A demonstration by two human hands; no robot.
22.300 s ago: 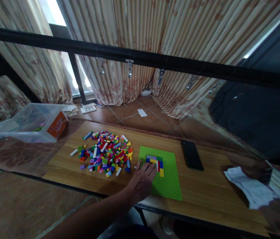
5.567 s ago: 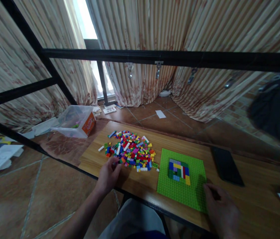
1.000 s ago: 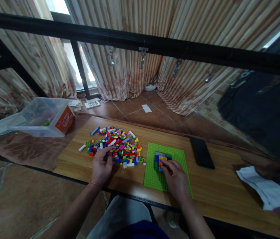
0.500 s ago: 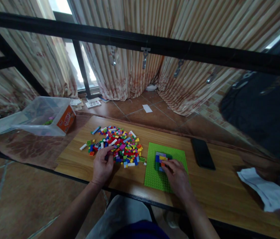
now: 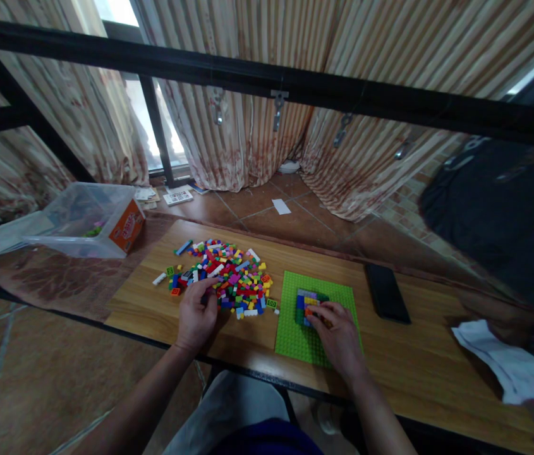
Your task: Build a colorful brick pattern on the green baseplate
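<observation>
Your right hand (image 5: pixel 340 335) lies on the green baseplate (image 5: pixel 290 338), fingertips bent onto the near edge of the brick block (image 5: pixel 308 297), so it is the nearer hand. Whether it pinches a brick cannot be told. Your left hand (image 5: pixel 196 314), curled, touches the loose brick pile (image 5: pixel 231 278), left of the plate.

Nothing there could be read. The orange label (image 5: pixel 127 226) on the clear box (image 5: pixel 81 208) carried red lettering, too blurred to make out. On the floor, a white card (image 5: pixel 178 197) showed a black code pattern, with no legible words.
</observation>
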